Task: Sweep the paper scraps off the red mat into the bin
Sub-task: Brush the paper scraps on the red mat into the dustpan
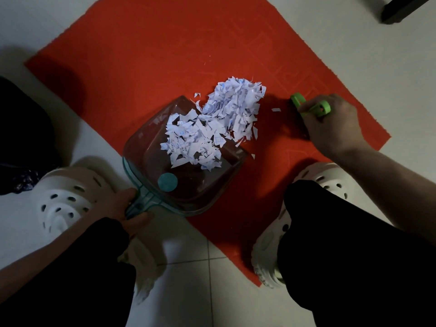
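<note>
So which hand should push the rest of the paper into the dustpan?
The right hand: it grips the green brush just beside the scraps. The left hand is busy holding the dustpan handle.

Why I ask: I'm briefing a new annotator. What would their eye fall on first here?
The heap of white paper scraps at the middle of the red mat, spilling partly into a clear, teal-rimmed dustpan. The left hand grips the dustpan's handle at lower left, and the right hand holds a bright green tool on the mat's right side.
</note>
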The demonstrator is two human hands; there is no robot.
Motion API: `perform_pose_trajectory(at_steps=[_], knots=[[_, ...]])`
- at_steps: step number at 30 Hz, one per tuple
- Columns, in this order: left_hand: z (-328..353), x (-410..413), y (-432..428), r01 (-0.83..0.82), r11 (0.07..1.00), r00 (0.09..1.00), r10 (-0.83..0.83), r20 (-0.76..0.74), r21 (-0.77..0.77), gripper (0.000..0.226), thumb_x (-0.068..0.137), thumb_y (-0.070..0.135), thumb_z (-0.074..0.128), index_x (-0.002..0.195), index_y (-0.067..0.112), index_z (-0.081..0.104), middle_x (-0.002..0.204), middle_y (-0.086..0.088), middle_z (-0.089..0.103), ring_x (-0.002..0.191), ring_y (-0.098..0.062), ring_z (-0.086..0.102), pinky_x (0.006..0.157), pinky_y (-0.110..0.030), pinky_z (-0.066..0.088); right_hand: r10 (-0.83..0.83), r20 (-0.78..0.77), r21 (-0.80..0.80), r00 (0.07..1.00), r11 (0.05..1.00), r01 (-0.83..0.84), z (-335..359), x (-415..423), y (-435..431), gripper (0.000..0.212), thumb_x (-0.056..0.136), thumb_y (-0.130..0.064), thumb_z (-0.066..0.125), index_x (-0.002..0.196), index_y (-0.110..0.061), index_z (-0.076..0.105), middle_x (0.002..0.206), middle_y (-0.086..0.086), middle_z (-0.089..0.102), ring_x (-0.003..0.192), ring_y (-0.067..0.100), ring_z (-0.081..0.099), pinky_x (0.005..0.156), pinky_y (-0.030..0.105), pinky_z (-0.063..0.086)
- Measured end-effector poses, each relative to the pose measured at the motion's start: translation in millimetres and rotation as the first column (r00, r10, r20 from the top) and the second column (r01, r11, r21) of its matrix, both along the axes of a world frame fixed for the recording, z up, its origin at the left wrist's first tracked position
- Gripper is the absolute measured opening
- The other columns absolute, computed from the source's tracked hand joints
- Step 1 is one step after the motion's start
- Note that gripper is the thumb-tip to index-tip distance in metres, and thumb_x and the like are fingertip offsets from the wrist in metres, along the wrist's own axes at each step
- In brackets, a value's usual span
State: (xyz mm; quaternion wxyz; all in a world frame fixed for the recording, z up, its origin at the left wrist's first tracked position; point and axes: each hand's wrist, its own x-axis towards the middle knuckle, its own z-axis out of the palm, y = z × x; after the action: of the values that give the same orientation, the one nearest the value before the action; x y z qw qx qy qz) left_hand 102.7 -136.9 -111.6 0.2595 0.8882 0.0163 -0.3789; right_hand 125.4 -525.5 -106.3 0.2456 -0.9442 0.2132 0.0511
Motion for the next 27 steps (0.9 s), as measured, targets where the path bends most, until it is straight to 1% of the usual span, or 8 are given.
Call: perform_pose_trajectory(at_steps=[3,8,12,15,18,21,24,27], knots=[[2,1,-2,0.01,1.0,1.0,-0.01,-0.007,-0.006,0.03,0.079,0.015,0.073,0.068,0.021,0.046,0.049,0.0,0.048,0.042,-0.018,0.045,0.055,-0.035,0.045,0.086,-0.008,0.055,0.996,0.995,-0.085,1,2,18,0.019,0.086,-0.007,0.06,0.098,-0.016,0.072,0.104,0.011,0.063,0.089,0.022,0.058,0.075,0.024,0.04],[1,1,-3,0.012,1.0,1.0,-0.011,0.009,-0.003,0.018,0.08,0.016,0.073,0.083,0.011,0.055,0.052,0.002,0.049,0.043,-0.014,0.045,0.053,-0.029,0.041,0.042,0.037,0.218,0.998,0.975,-0.049,12,-2,32,0.023,0.082,-0.007,0.054,0.09,-0.019,0.072,0.076,-0.004,0.063,0.065,0.008,0.058,0.056,0.015,0.043],[1,2,0,0.059,0.996,0.997,-0.063,0.049,0.069,0.026,0.079,0.02,0.074,0.097,0.007,0.06,0.064,-0.002,0.052,0.053,-0.017,0.047,0.053,-0.024,0.036,-0.074,0.034,0.166,0.997,0.984,0.067,12,-7,24,0.021,0.083,-0.011,0.051,0.09,-0.017,0.07,0.084,0.006,0.065,0.065,0.012,0.057,0.055,0.017,0.039],[4,4,1,0.09,0.994,0.991,-0.096,0.091,0.058,0.021,0.077,0.018,0.075,0.08,0.017,0.054,0.058,0.011,0.049,0.051,0.001,0.045,0.044,-0.009,0.034,-0.092,-0.014,0.153,0.996,0.984,0.093,7,-11,30,0.016,0.085,-0.013,0.054,0.087,-0.019,0.068,0.093,0.009,0.063,0.07,0.016,0.055,0.055,0.016,0.034],[6,5,2,0.1,0.995,0.991,-0.101,0.084,0.014,0.032,0.077,0.015,0.075,0.068,0.028,0.047,0.057,0.01,0.051,0.05,-0.001,0.048,0.047,-0.003,0.04,0.012,-0.009,0.161,1.0,0.987,-0.01,3,-13,53,0.016,0.083,-0.007,0.058,0.089,-0.015,0.07,0.099,0.012,0.062,0.082,0.018,0.055,0.069,0.015,0.032],[5,7,3,0.128,0.992,0.988,-0.128,0.085,0.004,0.036,0.077,0.013,0.075,0.065,0.029,0.046,0.056,0.009,0.051,0.05,0.0,0.047,0.053,0.001,0.039,0.058,-0.005,0.22,0.998,0.974,-0.056,5,-14,69,0.016,0.083,-0.005,0.058,0.091,-0.014,0.069,0.097,0.011,0.062,0.081,0.021,0.058,0.072,0.021,0.037],[3,8,3,0.149,0.989,0.984,-0.149,0.1,0.005,0.021,0.076,0.012,0.076,0.074,0.012,0.055,0.056,0.007,0.049,0.052,0.0,0.044,0.059,-0.001,0.039,-0.025,-0.001,0.3,1.0,0.954,0.024,11,-14,63,0.018,0.082,-0.006,0.055,0.09,-0.016,0.068,0.093,0.015,0.066,0.082,0.03,0.065,0.076,0.038,0.051],[3,9,4,0.17,0.985,0.981,-0.17,0.092,0.014,0.02,0.077,0.013,0.075,0.078,0.005,0.056,0.055,0.003,0.05,0.05,-0.003,0.045,0.056,-0.006,0.04,-0.079,0.005,0.254,0.997,0.964,0.075,14,-17,52,0.017,0.082,-0.007,0.054,0.087,-0.017,0.066,0.091,0.016,0.065,0.079,0.033,0.065,0.072,0.041,0.053]])
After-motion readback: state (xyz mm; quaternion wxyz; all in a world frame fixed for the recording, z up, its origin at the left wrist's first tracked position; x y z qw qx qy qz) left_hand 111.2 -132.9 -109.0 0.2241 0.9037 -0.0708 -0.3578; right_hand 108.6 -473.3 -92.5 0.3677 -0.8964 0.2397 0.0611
